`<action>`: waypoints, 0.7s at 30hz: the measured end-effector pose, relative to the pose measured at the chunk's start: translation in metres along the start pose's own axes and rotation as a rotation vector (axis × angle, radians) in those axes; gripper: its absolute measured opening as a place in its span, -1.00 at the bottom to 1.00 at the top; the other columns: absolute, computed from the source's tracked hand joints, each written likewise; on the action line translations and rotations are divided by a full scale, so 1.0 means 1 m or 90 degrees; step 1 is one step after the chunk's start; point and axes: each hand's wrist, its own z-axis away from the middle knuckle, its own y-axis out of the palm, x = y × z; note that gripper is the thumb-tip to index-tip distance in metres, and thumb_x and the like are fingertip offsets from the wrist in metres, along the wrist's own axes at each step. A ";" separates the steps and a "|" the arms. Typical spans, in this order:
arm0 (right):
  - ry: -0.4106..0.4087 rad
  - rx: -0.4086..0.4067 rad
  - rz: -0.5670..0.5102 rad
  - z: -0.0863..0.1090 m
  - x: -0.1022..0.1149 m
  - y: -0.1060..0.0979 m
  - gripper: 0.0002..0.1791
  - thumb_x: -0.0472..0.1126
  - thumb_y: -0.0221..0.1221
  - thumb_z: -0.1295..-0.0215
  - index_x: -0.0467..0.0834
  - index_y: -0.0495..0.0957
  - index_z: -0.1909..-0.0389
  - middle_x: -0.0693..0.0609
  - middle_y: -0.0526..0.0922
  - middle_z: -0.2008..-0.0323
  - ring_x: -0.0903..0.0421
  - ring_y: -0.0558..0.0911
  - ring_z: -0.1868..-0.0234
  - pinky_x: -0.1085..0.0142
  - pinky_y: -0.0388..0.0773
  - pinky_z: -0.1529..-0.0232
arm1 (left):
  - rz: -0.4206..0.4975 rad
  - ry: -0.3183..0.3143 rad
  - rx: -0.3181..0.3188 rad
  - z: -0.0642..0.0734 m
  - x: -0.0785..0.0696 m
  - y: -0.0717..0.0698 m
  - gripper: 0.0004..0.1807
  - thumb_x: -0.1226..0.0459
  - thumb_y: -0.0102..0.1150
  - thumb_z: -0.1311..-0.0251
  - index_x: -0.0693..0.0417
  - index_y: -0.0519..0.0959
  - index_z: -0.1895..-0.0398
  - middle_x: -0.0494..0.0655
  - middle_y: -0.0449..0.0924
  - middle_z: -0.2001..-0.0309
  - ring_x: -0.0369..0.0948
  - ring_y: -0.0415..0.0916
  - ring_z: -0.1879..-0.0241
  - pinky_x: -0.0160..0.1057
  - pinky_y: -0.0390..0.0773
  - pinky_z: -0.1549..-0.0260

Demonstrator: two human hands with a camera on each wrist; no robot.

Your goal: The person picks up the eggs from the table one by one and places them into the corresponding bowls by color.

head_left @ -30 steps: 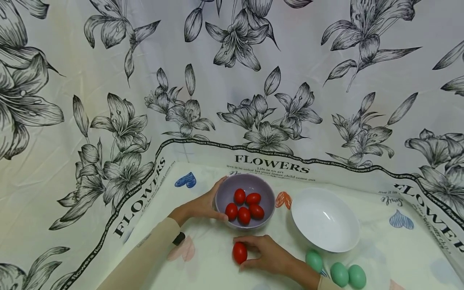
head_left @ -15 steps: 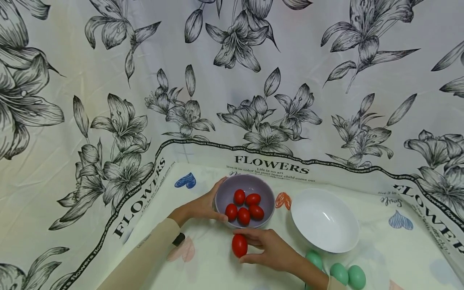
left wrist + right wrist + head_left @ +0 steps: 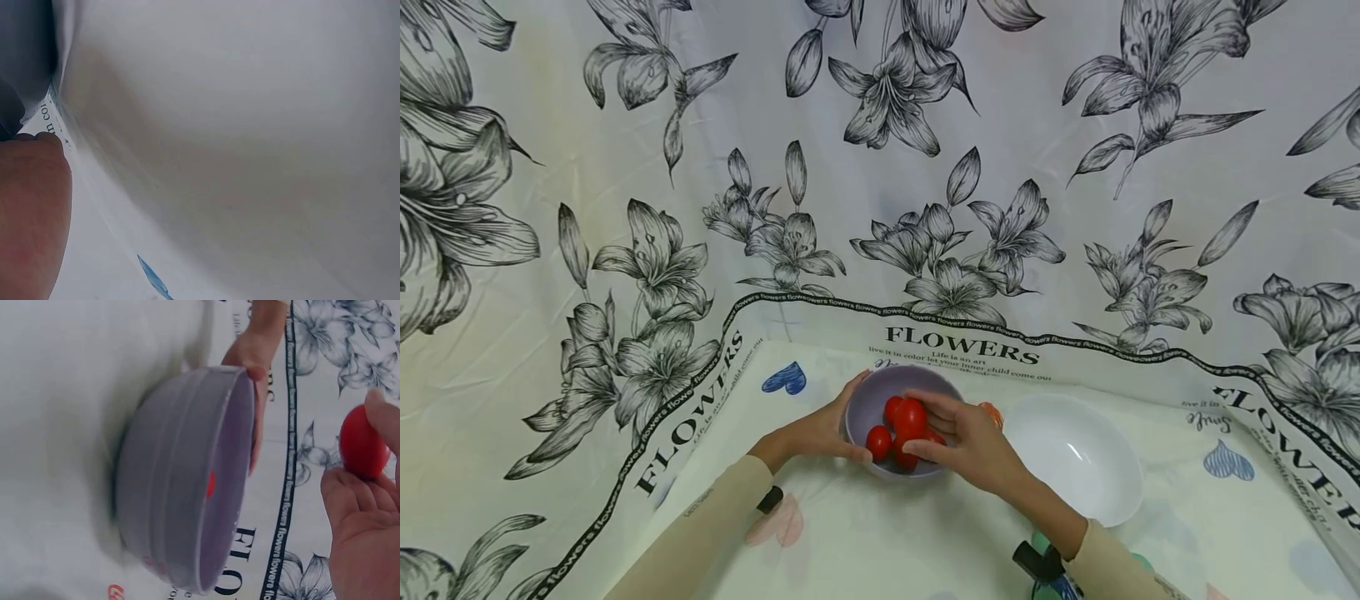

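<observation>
A purple bowl (image 3: pixel 863 408) stands near the back of the cloth in the head view, with several red eggs (image 3: pixel 878 442) inside. My left hand (image 3: pixel 823 429) holds the bowl by its left side, thumb at the front rim. Above the bowl, my right hand (image 3: pixel 970 437) pinches another red egg (image 3: pixel 364 442) between thumb and fingers; the right wrist view shows that egg clear of the rim. Part of the bowl's contents is hidden behind the right hand. The left wrist view shows mostly pale cloth, with part of the left hand (image 3: pixel 31 212) at its left edge.
A white bowl (image 3: pixel 1075 458) stands right of the purple one, partly behind the right forearm. Green eggs (image 3: pixel 1040 542) lie below it, mostly covered by the right sleeve and black wrist strap. A flower-printed curtain (image 3: pixel 880 208) rises behind the cloth.
My right hand has lifted the red egg from the cloth in front of the purple bowl and carried it forward over the bowl. My left hand has stayed on the bowl.
</observation>
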 end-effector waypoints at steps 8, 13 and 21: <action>-0.022 -0.071 0.056 -0.035 -0.009 0.006 -0.23 -0.04 0.43 -0.10 0.15 0.37 -0.37 0.10 0.49 -0.29 0.19 0.54 -0.19 0.21 0.53 -0.08 | -0.026 0.001 0.000 0.000 0.000 -0.001 0.43 -0.09 0.54 0.16 -0.39 -0.42 -0.55 -0.37 -0.12 -0.50 -0.17 0.08 -0.37 0.00 0.42 -0.19; -0.035 -0.082 0.078 -0.051 -0.021 0.014 -0.25 -0.04 0.43 -0.10 0.21 0.38 -0.35 0.09 0.50 -0.27 0.19 0.55 -0.17 0.22 0.53 -0.08 | -0.035 -0.003 -0.004 -0.001 -0.003 -0.002 0.42 -0.11 0.53 0.16 -0.41 -0.43 -0.55 -0.39 -0.14 -0.50 -0.18 0.06 -0.39 0.00 0.42 -0.20; 0.024 -0.064 0.132 -0.064 -0.038 0.027 -0.22 0.00 0.44 -0.09 0.23 0.35 -0.36 0.19 0.45 -0.29 0.24 0.53 -0.18 0.24 0.50 -0.14 | -0.023 -0.023 0.009 0.002 -0.005 -0.002 0.40 -0.10 0.52 0.12 -0.52 -0.45 -0.52 -0.45 -0.22 -0.52 -0.17 0.04 -0.43 0.04 0.37 -0.25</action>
